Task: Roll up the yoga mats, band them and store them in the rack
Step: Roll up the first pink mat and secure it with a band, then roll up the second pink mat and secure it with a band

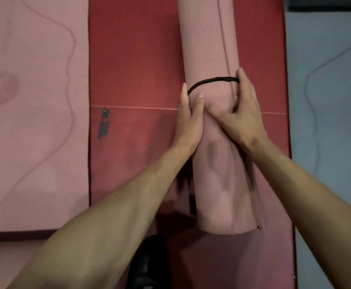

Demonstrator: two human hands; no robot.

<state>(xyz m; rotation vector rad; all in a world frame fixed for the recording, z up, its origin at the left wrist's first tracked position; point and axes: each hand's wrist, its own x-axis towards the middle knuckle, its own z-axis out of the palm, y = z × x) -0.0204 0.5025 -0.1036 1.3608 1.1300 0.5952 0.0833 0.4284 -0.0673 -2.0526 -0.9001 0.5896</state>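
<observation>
- The rolled pink mat lies lengthwise under both hands, reaching far beyond the fingertips and back below the wrists to its near end.
- The left hand clasps the roll's left flank, fingers laid along the side and thumb on top. It holds one end of the black band in the gap between thumb and forefinger.
- The right hand sits just beside the left, the thumbs touching. Its fingers curl over the roll's right edge and pinch the other end of the band.
- The band arches across the top of the roll just ahead of the thumbs, stretched from one hand to the other.
- Under the roll and the hands lies a red floor mat.
- Well out from the left hand lies a flat pink mat.
- Out from the right hand lies a blue-grey mat.
- Below the left forearm sits a black shoe.
</observation>
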